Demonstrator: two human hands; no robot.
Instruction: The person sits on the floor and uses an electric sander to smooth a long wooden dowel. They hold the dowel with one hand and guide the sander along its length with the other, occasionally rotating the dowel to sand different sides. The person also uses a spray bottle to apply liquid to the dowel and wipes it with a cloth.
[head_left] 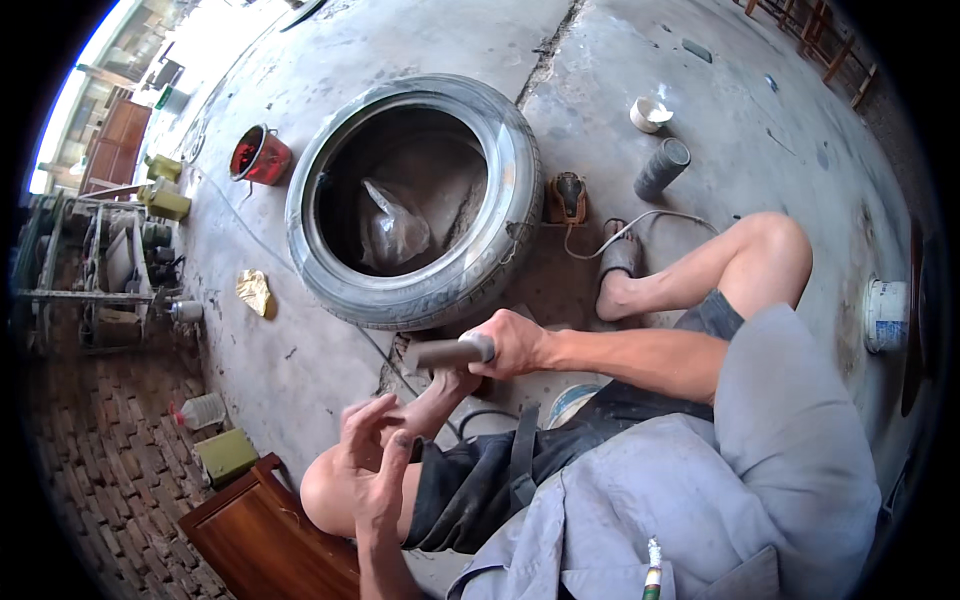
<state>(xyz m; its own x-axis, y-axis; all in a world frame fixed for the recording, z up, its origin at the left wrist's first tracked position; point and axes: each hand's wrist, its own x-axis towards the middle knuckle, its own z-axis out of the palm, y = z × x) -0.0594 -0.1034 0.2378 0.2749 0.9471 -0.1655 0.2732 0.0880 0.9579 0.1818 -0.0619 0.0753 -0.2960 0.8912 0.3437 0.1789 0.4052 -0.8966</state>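
My right hand (512, 343) grips one end of a short, dark grey rod-like tool (440, 354) with a pale collar beside the fist. Motion blurs the tool, so its exact kind does not show. It points left, just in front of a worn car tyre (400, 312) lying on its side on the concrete. My left hand (375, 455) is raised above my left knee, fingers apart and nothing in it. A crumpled clear plastic bag (398, 232) lies within the tyre's opening. Beyond my right forearm, an orange and black corded power tool (568, 198) sits against the tyre's right side.
Left of the tyre stand a red bucket (262, 157) and a gold crumpled wrapper (253, 291). A dark cylinder (662, 170) and white cup (650, 114) are at the right. A cable (670, 214) crosses near my right foot. A wooden panel (270, 530) lies lower left.
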